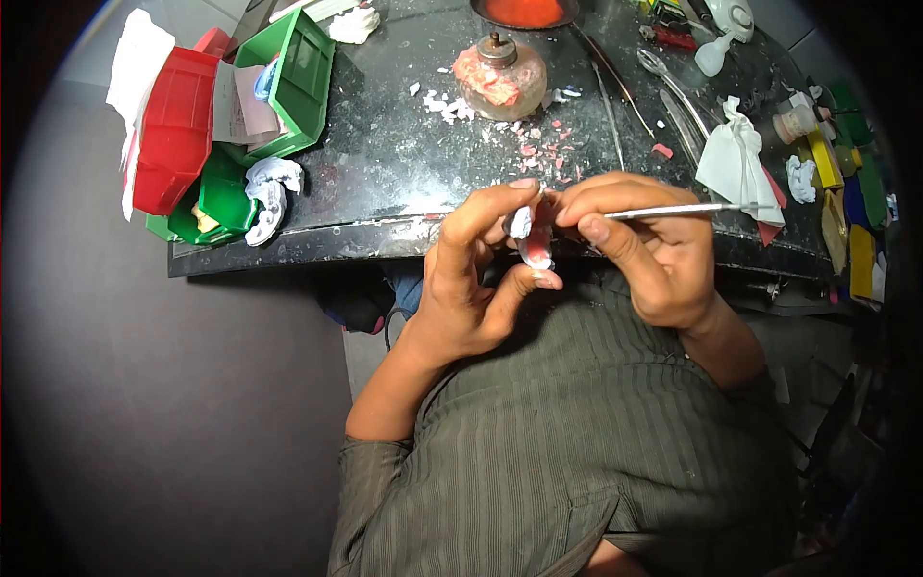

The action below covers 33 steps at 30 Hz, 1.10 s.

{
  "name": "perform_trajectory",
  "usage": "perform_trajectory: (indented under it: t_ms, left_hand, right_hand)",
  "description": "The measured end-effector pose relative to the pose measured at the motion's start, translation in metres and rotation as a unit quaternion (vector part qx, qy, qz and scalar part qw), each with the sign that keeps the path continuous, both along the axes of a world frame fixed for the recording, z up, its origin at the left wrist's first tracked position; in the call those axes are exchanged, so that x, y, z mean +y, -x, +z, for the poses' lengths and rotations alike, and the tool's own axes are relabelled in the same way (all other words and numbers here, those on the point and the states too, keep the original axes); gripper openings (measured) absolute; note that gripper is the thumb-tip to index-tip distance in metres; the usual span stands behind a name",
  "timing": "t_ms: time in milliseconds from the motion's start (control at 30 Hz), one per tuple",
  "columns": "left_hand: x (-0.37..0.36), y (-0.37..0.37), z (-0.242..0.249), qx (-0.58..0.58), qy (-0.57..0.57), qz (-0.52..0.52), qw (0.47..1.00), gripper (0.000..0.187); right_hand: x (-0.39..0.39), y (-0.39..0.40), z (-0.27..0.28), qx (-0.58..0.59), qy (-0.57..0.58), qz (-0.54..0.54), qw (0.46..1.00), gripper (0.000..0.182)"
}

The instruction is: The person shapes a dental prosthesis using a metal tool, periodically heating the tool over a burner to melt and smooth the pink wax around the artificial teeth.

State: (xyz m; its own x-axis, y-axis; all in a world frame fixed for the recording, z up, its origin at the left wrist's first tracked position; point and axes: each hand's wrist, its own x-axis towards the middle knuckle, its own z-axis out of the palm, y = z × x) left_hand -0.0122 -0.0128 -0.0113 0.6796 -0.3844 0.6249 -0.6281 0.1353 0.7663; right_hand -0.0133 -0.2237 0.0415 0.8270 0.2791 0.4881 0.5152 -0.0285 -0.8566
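Note:
Just in front of the bench edge, my left hand (461,274) holds a small pink-and-white dental piece (536,250) between thumb and fingers. Its far side is hidden by the fingers. My right hand (663,250) is closed around a thin metal carving tool (673,210), held like a pen. The tool's shaft points right, past the knuckles. Its other end is by the dental piece, but my fingers cover the tip, so contact cannot be made out. Pink and white shavings (543,154) lie on the bench beyond both hands.
A glass spirit lamp (500,82) smeared with pink wax stands on the black bench (375,144). Behind it is a pan of red material (524,12). Green (298,87) and red (178,130) bins and white casts (269,197) sit left. Metal tools (673,91) and a white cloth (735,154) lie right.

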Motion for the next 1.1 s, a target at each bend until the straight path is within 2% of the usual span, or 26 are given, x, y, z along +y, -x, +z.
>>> perform_trajectory:
  t_ms: [67,133,200,267,333,400,467,533,600,667,733,767,800,900,933,1000,1067,1100]
  left_hand:
    - [0.0,-0.001,0.002,-0.011,0.005,-0.005,1.0,0.077]
    - [0.0,0.0,0.002,-0.006,0.006,-0.002,1.0,0.077]
    - [0.0,0.001,0.0,0.0,0.006,-0.003,1.0,0.077]
    - [0.002,0.0,-0.001,0.029,0.009,-0.022,0.999,0.077]
    - [0.0,0.0,0.002,0.016,0.009,-0.016,1.0,0.077]
    - [0.0,0.001,0.001,0.006,0.009,-0.012,1.0,0.077]
    - [0.001,0.001,-0.003,0.03,0.007,-0.01,0.999,0.076]
    - [-0.001,0.002,-0.001,0.026,0.008,-0.005,1.0,0.075]
    - [0.0,0.002,0.002,0.02,0.01,0.003,1.0,0.075]
    - [0.002,0.005,0.002,0.031,-0.005,0.019,0.999,0.074]
    - [0.0,0.005,0.005,0.037,-0.015,0.019,0.999,0.076]
    - [-0.004,0.006,0.004,0.071,0.037,0.013,0.997,0.076]
    - [-0.005,0.007,0.003,0.104,0.088,0.008,0.991,0.077]
    - [0.003,0.006,0.002,0.118,0.094,-0.039,0.988,0.075]
    - [0.005,0.006,0.001,0.112,0.11,-0.069,0.985,0.076]
    - [0.007,0.007,0.002,0.108,0.085,-0.057,0.989,0.078]
    - [0.003,0.008,0.0,0.103,0.115,-0.058,0.986,0.076]
    - [0.001,0.008,-0.001,0.099,0.13,-0.058,0.985,0.075]
  right_hand:
    - [-0.002,0.001,0.0,-0.027,0.061,0.029,0.997,0.01]
    - [-0.001,0.002,0.0,-0.038,0.065,0.043,0.996,0.01]
    - [0.002,0.004,-0.002,0.036,-0.035,0.009,0.999,0.01]
    - [0.003,0.003,-0.004,0.031,-0.027,-0.016,0.999,0.01]
    - [-0.001,0.002,-0.002,-0.017,0.055,0.028,0.998,0.011]
    - [-0.002,0.001,-0.003,-0.045,0.069,0.037,0.996,0.011]
    - [0.003,0.002,-0.006,0.025,-0.041,-0.006,0.999,0.01]
    - [0.004,0.001,-0.008,0.006,-0.025,-0.029,0.999,0.01]
    - [-0.001,0.002,-0.004,-0.02,0.052,0.019,0.998,0.011]
    - [-0.005,0.002,-0.003,-0.003,0.046,0.041,0.998,0.013]
    - [-0.007,-0.001,-0.006,0.096,-0.112,0.056,0.987,0.015]
    - [-0.012,-0.009,-0.01,0.068,-0.135,0.049,0.987,0.017]
    - [-0.014,-0.017,-0.011,0.018,-0.137,0.023,0.99,0.021]
    - [-0.021,-0.025,-0.009,-0.01,-0.144,-0.006,0.989,0.026]
    - [-0.021,-0.022,-0.009,-0.008,-0.144,-0.006,0.99,0.026]
    - [-0.02,-0.014,-0.004,0.055,-0.165,-0.017,0.985,0.028]
    - [-0.021,-0.012,-0.003,0.067,-0.172,-0.004,0.983,0.03]
    - [-0.02,-0.012,-0.002,0.049,-0.137,0.001,0.989,0.03]
